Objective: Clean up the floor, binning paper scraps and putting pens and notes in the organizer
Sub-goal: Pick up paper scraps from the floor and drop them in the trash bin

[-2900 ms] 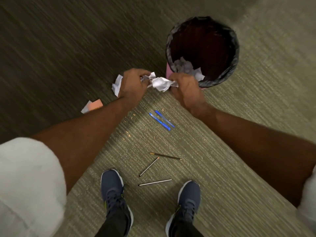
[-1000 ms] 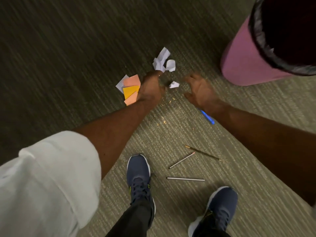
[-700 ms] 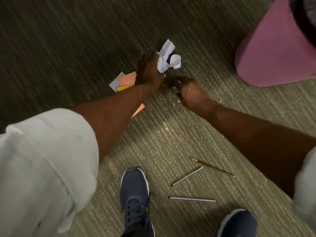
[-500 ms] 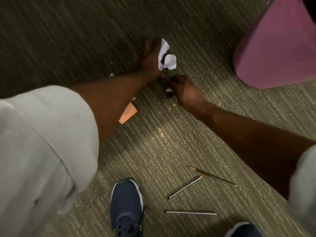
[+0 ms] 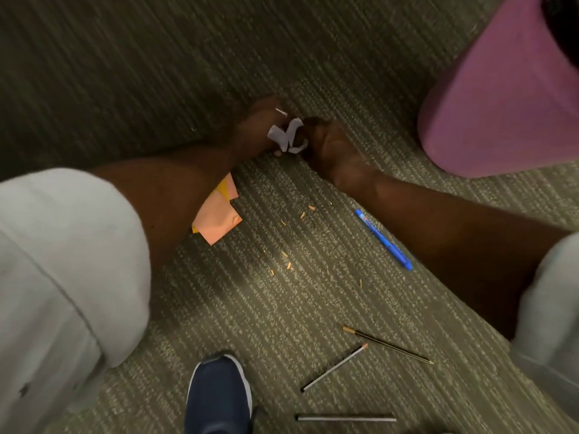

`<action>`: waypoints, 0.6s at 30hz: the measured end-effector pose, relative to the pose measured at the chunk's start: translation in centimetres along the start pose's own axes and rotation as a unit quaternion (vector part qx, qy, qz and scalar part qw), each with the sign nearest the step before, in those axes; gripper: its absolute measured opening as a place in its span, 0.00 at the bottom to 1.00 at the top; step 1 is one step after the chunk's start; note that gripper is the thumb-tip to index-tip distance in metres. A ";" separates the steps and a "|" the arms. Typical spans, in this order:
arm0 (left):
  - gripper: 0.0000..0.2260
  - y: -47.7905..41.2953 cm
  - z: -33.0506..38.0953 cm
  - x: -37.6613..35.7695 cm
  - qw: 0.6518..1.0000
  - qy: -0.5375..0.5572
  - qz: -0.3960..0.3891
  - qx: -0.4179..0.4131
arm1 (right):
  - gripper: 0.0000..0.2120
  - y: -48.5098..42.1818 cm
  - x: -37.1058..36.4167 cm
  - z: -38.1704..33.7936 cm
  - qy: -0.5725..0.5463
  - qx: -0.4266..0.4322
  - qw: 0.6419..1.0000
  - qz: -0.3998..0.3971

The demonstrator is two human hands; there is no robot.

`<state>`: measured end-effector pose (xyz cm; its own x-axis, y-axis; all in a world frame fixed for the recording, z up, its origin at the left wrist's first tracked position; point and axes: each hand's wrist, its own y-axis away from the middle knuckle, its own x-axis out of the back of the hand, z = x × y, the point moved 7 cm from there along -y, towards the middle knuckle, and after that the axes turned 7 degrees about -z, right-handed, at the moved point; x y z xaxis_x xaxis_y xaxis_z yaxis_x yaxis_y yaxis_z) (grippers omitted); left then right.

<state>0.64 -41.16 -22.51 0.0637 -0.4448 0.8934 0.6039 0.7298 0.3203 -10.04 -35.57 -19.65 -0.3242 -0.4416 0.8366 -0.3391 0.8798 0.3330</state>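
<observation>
Low over the carpet, my left hand (image 5: pixel 253 126) and my right hand (image 5: pixel 329 145) meet around crumpled white paper scraps (image 5: pixel 286 135), and both grip them. A stack of orange and yellow notes (image 5: pixel 219 214) lies partly under my left forearm. A blue pen (image 5: pixel 383 239) lies beside my right forearm. Nearer my feet lie three thin pens: a dark one (image 5: pixel 388 345), a silver one (image 5: pixel 333 368) and another silver one (image 5: pixel 344 418). The pink bin (image 5: pixel 501 98) stands at the upper right, its opening cut off by the frame edge.
Small orange crumbs (image 5: pixel 286 261) are scattered on the grey-green carpet between my arms. My left shoe (image 5: pixel 219 396) is at the bottom edge, close to the silver pens. No organizer is in view.
Both hands dropped from the bin to the floor and closed together on the white scraps. The view tilted lower, so the blue pen shows again and the bin slid to the right edge.
</observation>
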 end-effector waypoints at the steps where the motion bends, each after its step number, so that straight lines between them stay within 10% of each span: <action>1: 0.21 0.3 -0.6 -0.3 0.999 0.040 0.019 0.012 | 0.11 0.1 0.0 -0.1 -0.010 0.003 1.000 0.002; 18: 0.09 7.6 8.9 8.2 0.957 0.267 0.089 0.068 | 0.10 11.8 10.9 -0.9 -0.027 -0.030 0.992 0.118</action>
<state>-1.35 -34.66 -9.95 0.5750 -0.4820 0.6611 0.4389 0.8636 0.2479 -16.80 -29.80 -6.23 -0.4363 -0.2297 0.8700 -0.1953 0.9680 0.1576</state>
